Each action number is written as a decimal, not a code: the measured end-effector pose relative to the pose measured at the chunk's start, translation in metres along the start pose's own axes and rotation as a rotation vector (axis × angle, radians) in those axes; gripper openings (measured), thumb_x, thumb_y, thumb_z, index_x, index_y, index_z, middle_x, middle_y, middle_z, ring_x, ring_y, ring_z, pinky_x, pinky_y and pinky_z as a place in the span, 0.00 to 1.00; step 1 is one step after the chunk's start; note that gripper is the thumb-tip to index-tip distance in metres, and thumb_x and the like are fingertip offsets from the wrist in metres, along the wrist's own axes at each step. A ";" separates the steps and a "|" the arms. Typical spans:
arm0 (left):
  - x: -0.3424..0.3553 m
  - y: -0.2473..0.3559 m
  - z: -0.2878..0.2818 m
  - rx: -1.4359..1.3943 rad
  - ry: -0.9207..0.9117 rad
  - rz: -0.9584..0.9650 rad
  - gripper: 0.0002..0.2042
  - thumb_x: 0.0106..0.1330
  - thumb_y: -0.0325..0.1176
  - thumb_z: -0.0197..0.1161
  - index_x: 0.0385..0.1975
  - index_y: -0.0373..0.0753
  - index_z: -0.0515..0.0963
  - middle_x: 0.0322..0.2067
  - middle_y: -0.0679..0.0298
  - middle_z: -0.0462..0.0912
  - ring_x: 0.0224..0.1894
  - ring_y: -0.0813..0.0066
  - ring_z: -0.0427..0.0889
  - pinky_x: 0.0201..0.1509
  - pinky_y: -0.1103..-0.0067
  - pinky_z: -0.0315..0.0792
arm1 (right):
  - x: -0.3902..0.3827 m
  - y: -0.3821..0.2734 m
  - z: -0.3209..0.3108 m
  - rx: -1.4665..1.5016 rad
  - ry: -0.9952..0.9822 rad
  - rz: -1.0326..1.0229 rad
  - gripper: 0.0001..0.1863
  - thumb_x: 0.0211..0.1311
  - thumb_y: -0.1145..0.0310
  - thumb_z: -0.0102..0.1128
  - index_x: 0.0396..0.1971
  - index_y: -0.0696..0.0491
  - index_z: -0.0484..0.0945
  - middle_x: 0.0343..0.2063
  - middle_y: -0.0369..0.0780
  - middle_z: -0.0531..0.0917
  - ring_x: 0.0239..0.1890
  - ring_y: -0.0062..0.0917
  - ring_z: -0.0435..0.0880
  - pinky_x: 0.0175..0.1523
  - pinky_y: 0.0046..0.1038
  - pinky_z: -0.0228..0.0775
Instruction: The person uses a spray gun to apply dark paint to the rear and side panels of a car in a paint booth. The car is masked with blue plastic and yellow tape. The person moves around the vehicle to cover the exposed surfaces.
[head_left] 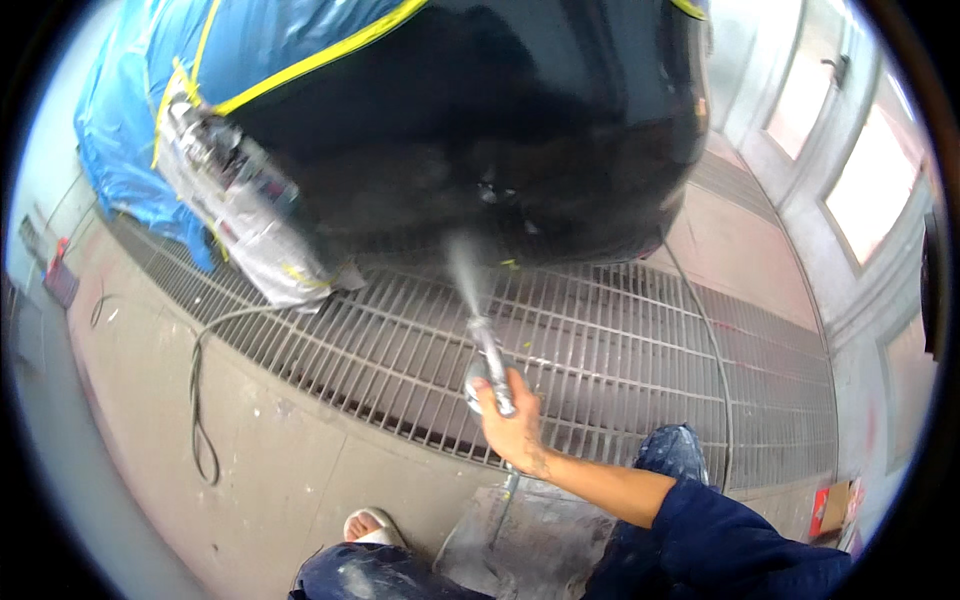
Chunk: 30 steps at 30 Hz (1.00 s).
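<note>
My right hand (515, 425) is closed around the handle of a metallic spray gun (488, 352), its arm reaching in from the lower right in a dark blue sleeve. A pale jet of mist (465, 272) leaves the nozzle toward the lower part of a glossy black car body panel (440, 110). The gun stays apart from the panel. Below my hand runs a thin hose (508, 492). Yellow tape (320, 58) edges the panel along blue masking sheet (270, 40). My left hand is out of view.
Under the car lies a metal floor grating (600, 350). One hose (195, 400) loops on the floor at left; another line (712, 340) crosses the grating at right. Whitish wrapping (270, 250) hangs beside the panel. Windowed doors (870, 170) line the right, near a red box (830, 508).
</note>
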<state>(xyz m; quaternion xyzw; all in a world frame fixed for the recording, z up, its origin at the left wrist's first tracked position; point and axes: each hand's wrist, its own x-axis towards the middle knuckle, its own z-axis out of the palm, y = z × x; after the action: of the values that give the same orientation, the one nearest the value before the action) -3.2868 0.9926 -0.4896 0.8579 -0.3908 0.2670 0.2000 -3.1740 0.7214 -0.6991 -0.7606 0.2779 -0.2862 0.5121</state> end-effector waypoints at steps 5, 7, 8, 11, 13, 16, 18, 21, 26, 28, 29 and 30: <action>-0.005 0.000 -0.014 0.000 -0.033 -0.049 0.17 0.64 0.44 0.59 0.27 0.36 0.84 0.17 0.60 0.80 0.14 0.66 0.76 0.22 0.71 0.74 | 0.009 -0.052 0.084 0.027 -0.206 -0.092 0.20 0.66 0.52 0.61 0.32 0.56 0.73 0.16 0.44 0.77 0.20 0.36 0.79 0.28 0.38 0.69; -0.006 -0.002 -0.021 -0.022 -0.076 -0.060 0.15 0.63 0.43 0.63 0.31 0.36 0.84 0.20 0.58 0.81 0.16 0.64 0.78 0.24 0.70 0.74 | 0.014 -0.065 0.110 -0.029 -0.248 -0.188 0.20 0.66 0.52 0.60 0.31 0.56 0.72 0.16 0.44 0.76 0.20 0.35 0.79 0.29 0.36 0.69; -0.007 -0.003 -0.023 -0.021 -0.069 -0.066 0.15 0.63 0.43 0.63 0.31 0.36 0.84 0.20 0.58 0.81 0.17 0.64 0.78 0.24 0.70 0.74 | 0.019 -0.071 0.111 0.001 -0.324 -0.194 0.20 0.66 0.51 0.59 0.32 0.56 0.72 0.17 0.45 0.77 0.22 0.37 0.80 0.30 0.38 0.70; -0.011 -0.007 -0.023 -0.027 -0.049 -0.078 0.15 0.63 0.43 0.64 0.32 0.35 0.84 0.20 0.58 0.81 0.17 0.63 0.78 0.24 0.70 0.74 | 0.027 -0.089 0.096 0.048 -0.450 -0.188 0.21 0.67 0.49 0.57 0.33 0.56 0.71 0.19 0.47 0.78 0.25 0.42 0.82 0.32 0.41 0.71; -0.011 -0.011 -0.020 -0.041 -0.032 -0.079 0.14 0.62 0.43 0.64 0.32 0.35 0.84 0.21 0.57 0.82 0.18 0.63 0.78 0.24 0.70 0.74 | 0.029 -0.091 0.065 0.031 -0.399 -0.149 0.22 0.67 0.48 0.57 0.32 0.56 0.71 0.19 0.46 0.77 0.25 0.39 0.81 0.32 0.40 0.71; -0.012 -0.020 -0.012 -0.056 -0.002 -0.093 0.14 0.62 0.42 0.65 0.33 0.35 0.84 0.21 0.57 0.82 0.18 0.62 0.78 0.24 0.70 0.74 | 0.022 -0.078 0.007 0.229 -0.231 -0.102 0.17 0.68 0.55 0.58 0.39 0.57 0.77 0.24 0.39 0.82 0.26 0.21 0.79 0.30 0.29 0.70; -0.012 -0.026 -0.008 -0.061 0.008 -0.106 0.14 0.62 0.42 0.66 0.34 0.35 0.84 0.22 0.57 0.82 0.18 0.62 0.79 0.25 0.70 0.74 | 0.011 -0.093 -0.051 0.238 -0.183 -0.011 0.14 0.69 0.64 0.58 0.46 0.57 0.78 0.27 0.35 0.82 0.27 0.15 0.78 0.29 0.21 0.70; -0.012 -0.030 -0.002 -0.092 0.012 -0.111 0.14 0.61 0.41 0.67 0.34 0.35 0.83 0.22 0.56 0.82 0.19 0.61 0.79 0.25 0.70 0.74 | -0.002 -0.113 -0.115 0.207 0.004 0.016 0.14 0.70 0.62 0.58 0.44 0.58 0.77 0.21 0.29 0.78 0.19 0.10 0.72 0.21 0.16 0.61; -0.002 -0.042 -0.001 -0.132 0.087 -0.143 0.11 0.62 0.35 0.66 0.37 0.32 0.82 0.24 0.55 0.82 0.21 0.58 0.79 0.28 0.68 0.74 | -0.005 -0.142 -0.147 0.211 0.109 -0.108 0.14 0.70 0.63 0.57 0.46 0.59 0.75 0.26 0.30 0.79 0.23 0.09 0.72 0.25 0.16 0.63; -0.002 -0.049 -0.014 -0.098 0.098 -0.190 0.11 0.62 0.34 0.65 0.37 0.31 0.82 0.24 0.54 0.81 0.21 0.58 0.79 0.28 0.68 0.75 | 0.007 -0.166 -0.121 0.200 0.003 -0.111 0.12 0.70 0.62 0.58 0.41 0.57 0.76 0.25 0.30 0.78 0.23 0.09 0.73 0.25 0.17 0.63; -0.004 -0.052 -0.020 -0.088 0.118 -0.232 0.11 0.62 0.34 0.65 0.37 0.31 0.82 0.24 0.54 0.81 0.21 0.58 0.79 0.28 0.68 0.75 | 0.013 -0.179 -0.104 0.242 -0.067 -0.104 0.12 0.70 0.61 0.58 0.36 0.55 0.76 0.22 0.29 0.77 0.21 0.09 0.72 0.23 0.17 0.61; -0.007 -0.057 -0.026 -0.084 0.136 -0.272 0.11 0.63 0.33 0.64 0.37 0.31 0.82 0.24 0.54 0.81 0.21 0.58 0.79 0.29 0.68 0.75 | 0.017 -0.191 -0.094 0.278 -0.119 -0.094 0.12 0.70 0.60 0.59 0.30 0.53 0.77 0.19 0.28 0.76 0.19 0.09 0.71 0.21 0.17 0.59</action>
<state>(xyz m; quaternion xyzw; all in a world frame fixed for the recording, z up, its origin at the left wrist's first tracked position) -3.2547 1.0460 -0.4812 0.8736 -0.2676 0.2784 0.2962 -3.2049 0.7125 -0.4877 -0.7101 0.1689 -0.2999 0.6143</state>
